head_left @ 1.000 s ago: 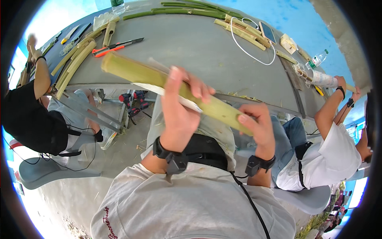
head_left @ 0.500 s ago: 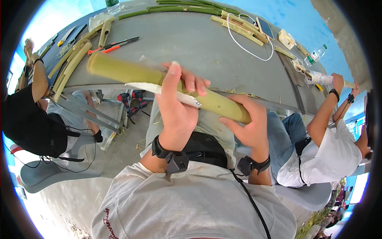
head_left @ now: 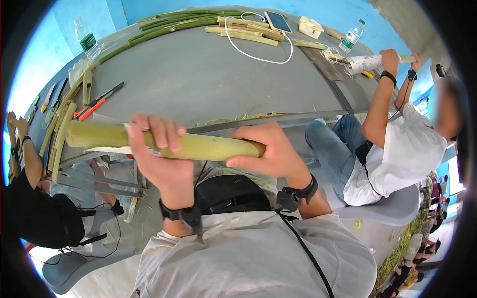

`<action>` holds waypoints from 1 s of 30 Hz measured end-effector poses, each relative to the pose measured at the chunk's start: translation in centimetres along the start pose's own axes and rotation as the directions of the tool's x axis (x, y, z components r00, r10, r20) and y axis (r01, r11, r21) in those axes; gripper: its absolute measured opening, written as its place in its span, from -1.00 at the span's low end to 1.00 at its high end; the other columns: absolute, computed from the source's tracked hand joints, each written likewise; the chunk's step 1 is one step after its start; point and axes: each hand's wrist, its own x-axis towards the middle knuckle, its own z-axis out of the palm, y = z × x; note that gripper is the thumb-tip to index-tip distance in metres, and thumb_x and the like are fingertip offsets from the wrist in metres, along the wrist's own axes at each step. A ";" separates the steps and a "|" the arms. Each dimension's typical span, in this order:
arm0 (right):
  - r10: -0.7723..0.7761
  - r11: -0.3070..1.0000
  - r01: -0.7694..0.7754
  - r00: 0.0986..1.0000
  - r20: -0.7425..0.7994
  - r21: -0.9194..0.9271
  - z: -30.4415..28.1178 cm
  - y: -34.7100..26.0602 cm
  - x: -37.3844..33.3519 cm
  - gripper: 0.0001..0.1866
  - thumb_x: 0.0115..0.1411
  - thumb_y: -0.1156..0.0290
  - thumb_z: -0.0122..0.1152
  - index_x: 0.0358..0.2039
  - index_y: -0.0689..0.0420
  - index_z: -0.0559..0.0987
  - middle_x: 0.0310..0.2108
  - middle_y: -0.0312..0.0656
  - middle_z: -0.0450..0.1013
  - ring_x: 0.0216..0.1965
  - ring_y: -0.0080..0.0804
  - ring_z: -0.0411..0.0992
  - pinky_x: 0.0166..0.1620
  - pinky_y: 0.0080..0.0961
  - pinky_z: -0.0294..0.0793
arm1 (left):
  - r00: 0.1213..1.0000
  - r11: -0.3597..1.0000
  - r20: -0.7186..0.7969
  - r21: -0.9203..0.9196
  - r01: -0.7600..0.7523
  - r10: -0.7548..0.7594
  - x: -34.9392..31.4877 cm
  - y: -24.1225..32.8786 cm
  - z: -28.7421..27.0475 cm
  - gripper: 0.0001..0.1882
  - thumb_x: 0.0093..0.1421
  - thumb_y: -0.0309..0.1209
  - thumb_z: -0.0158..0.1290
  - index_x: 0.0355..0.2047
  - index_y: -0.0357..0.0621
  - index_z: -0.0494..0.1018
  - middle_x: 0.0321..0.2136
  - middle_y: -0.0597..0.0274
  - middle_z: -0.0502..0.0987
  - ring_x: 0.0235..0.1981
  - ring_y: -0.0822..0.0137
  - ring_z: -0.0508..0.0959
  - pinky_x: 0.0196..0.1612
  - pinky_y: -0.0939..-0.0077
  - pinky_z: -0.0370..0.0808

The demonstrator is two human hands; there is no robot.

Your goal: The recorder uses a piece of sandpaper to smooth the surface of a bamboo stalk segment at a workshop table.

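A thick yellow-green bamboo tube (head_left: pixel 203 147) lies almost level across my front, just off the near table edge. My left hand (head_left: pixel 161 151) is closed round its middle, fingers over the top and thumb on the near side. Under that hand a strip of white paper (head_left: pixel 107 149) shows along the tube's lower side; how it is fixed is hidden. My right hand (head_left: pixel 273 151) grips the tube's right end, with the thumb beneath. Beyond the tube's left end lie a red-orange utility knife (head_left: pixel 94 107) and a dark blade beside it.
Bamboo pieces (head_left: pixel 62 129) lie at the table's left, green stalks (head_left: pixel 174 26) along the back. A phone (head_left: pixel 277 22) with a white cable (head_left: pixel 248 57) rests near split bamboo (head_left: pixel 248 35). Bottles (head_left: pixel 87 39) stand behind. One co-worker (head_left: pixel 412 134) sits right, holding a paper-wrapped tube; another (head_left: pixel 37 198) sits left.
The bamboo tube and both my hands have moved left and lower in view, and the tube is now more level. My view has turned to the right. Both hands keep their grip.
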 end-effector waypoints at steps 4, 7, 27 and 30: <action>-0.058 0.998 0.057 0.998 -0.025 -0.009 -0.7 0.8 -0.3 -0.66 -0.08 0.24 0.48 -0.37 0.17 0.60 -0.54 -0.11 0.49 -0.54 -0.23 0.47 -0.42 -0.47 0.42 | 1.000 0.991 0.017 0.134 -0.023 0.021 0.1 -0.3 0.6 -0.69 0.36 -0.08 -0.10 -0.37 -0.02 0.23 -0.64 0.40 0.16 -0.61 0.44 0.24 -0.25 0.47 0.36; 0.023 0.999 -0.022 0.999 -0.029 0.026 -2.1 1.3 -1.0 -0.65 -0.09 0.24 0.48 -0.37 0.18 0.60 -0.52 -0.11 0.51 -0.54 -0.22 0.47 -0.41 -0.48 0.42 | 0.996 0.996 -0.080 0.083 -0.021 0.028 1.2 0.4 0.0 -0.67 0.35 -0.05 -0.11 -0.37 -0.02 0.22 -0.63 0.37 0.20 -0.57 0.39 0.28 -0.26 0.46 0.34; 0.021 0.985 -0.018 1.000 0.016 -0.174 -1.3 0.3 -1.3 -0.61 -0.06 0.15 0.44 -0.32 0.15 0.57 -0.50 -0.11 0.49 -0.47 -0.07 0.46 -0.39 -0.40 0.41 | 0.926 0.997 0.378 -0.075 0.032 -0.002 1.0 0.9 -0.8 -0.51 0.29 0.09 -0.11 -0.14 -0.11 0.26 -0.36 0.24 0.40 -0.38 0.30 0.43 -0.12 0.33 0.36; -0.024 0.995 0.017 0.998 -0.063 -0.098 1.0 -0.5 -0.4 -0.61 -0.09 0.18 0.45 -0.31 0.14 0.58 -0.51 -0.13 0.50 -0.48 -0.08 0.46 -0.40 -0.40 0.42 | 0.920 1.000 0.391 0.001 0.028 -0.026 0.0 -1.9 0.2 -0.71 0.34 -0.10 -0.11 -0.30 -0.05 0.25 -0.58 0.39 0.29 -0.55 0.43 0.33 -0.25 0.40 0.36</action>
